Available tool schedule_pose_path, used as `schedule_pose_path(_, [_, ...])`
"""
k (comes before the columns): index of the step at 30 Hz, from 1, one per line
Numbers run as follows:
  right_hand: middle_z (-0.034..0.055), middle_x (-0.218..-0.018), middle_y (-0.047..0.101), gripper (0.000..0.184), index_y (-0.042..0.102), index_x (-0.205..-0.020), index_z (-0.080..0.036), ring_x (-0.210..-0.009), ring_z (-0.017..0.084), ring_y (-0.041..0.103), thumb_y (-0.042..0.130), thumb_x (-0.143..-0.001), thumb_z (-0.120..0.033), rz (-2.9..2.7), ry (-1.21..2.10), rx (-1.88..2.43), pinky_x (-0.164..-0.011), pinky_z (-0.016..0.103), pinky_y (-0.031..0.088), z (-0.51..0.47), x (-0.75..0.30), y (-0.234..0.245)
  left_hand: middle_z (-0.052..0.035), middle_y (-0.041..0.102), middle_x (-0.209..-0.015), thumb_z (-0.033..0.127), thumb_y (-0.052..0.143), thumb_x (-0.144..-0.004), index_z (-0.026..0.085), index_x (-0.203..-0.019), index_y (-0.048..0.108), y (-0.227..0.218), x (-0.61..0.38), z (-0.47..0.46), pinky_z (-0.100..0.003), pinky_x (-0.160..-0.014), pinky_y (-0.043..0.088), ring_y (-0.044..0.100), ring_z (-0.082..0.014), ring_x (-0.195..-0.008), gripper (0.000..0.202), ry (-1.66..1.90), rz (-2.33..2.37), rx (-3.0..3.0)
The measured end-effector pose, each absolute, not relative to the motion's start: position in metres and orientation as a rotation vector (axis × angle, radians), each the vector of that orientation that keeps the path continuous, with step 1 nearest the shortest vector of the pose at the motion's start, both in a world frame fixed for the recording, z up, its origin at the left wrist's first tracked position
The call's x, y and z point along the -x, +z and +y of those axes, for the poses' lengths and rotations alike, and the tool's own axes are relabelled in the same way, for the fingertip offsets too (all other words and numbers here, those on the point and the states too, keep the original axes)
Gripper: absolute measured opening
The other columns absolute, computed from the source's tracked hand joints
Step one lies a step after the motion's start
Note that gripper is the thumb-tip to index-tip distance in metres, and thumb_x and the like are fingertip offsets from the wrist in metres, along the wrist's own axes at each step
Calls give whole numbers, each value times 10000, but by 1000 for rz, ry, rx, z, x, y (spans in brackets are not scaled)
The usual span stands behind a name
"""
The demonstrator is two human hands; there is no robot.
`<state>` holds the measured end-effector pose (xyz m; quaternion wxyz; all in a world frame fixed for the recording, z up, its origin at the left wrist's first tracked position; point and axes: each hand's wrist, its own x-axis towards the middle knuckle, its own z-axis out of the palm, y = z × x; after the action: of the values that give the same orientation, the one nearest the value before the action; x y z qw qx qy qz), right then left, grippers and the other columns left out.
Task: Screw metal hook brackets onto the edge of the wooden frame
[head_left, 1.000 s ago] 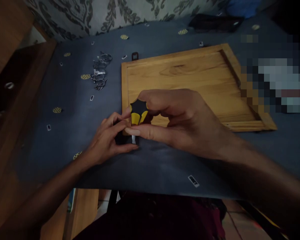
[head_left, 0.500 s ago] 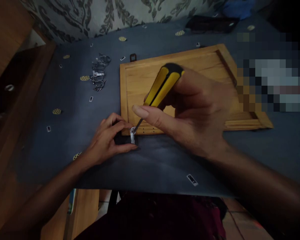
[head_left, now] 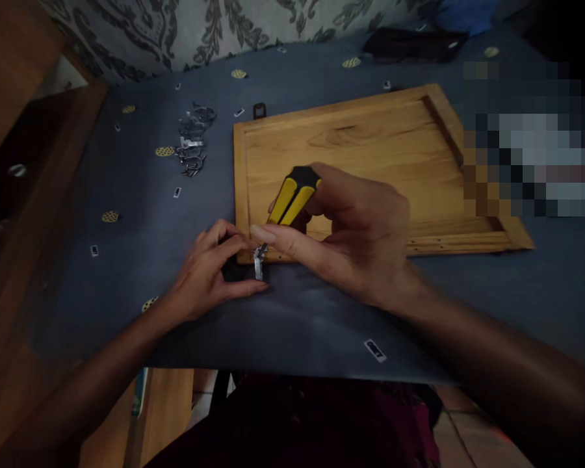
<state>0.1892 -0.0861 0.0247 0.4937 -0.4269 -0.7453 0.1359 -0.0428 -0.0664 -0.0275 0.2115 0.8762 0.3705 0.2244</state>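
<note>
In the head view my right hand is closed round a yellow and black screwdriver, thumb along the handle. Its tip slants down to a small silver metal fitting at the near left corner of a framed wooden panel. My left hand rests at that corner, its forefinger and thumb pinching the fitting from two sides. The screw, if there is one, is too small to make out. Several small holes run along the panel's near edge.
Several more metal fittings lie in a heap on the blue patterned cloth to the left. A dark metal loop shows at the panel's far edge. A black pouch lies at the back, and a wooden cabinet borders the left side.
My right hand has come down and to the left with the screwdriver, bringing the handle closer to the fitting. My left hand and the panel stay where they were.
</note>
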Motion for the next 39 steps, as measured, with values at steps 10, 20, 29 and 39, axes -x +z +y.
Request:
schedule_pose_path(10, [-51,-690,534,304,544,-787,-240,-607,121,549,761,-972,-347,-1838,636,836,-556,269,444,-80,-187,30,-28,678,-1087,511,865,-866,291,-1190,746,-24,41,-66,-401,-858,517,666,-252,-997,409,618,1018,-2396])
schedule_pose_path(20, [-59,-759,577,189,591,-831,-210,-675,90,604,687,-994,-218,-1887,1203,614,-588,207,467,-71,-194,40,-68,690,-1100,534,884,-822,250,-1023,734,-29,42,-66,-444,-886,536,662,-310,-1087,379,589,1071,-2366])
schedule_pose_path(29, [-62,-716,606,339,537,-774,-223,-634,101,597,805,-935,-354,-1829,766,748,-568,244,454,-75,-184,29,-45,680,-1041,510,858,-863,220,-997,706,-27,42,-67,-386,-834,506,657,-244,-974,354,606,1042,-2350])
schedule_pose_path(39, [-35,-771,610,337,586,-776,-255,-636,151,612,887,-876,-369,-1459,663,889,-575,311,526,-88,-186,28,-54,681,-1162,508,895,-825,279,-1183,734,-27,42,-66,-445,-966,521,641,-280,-1116,455,613,1046,-2361])
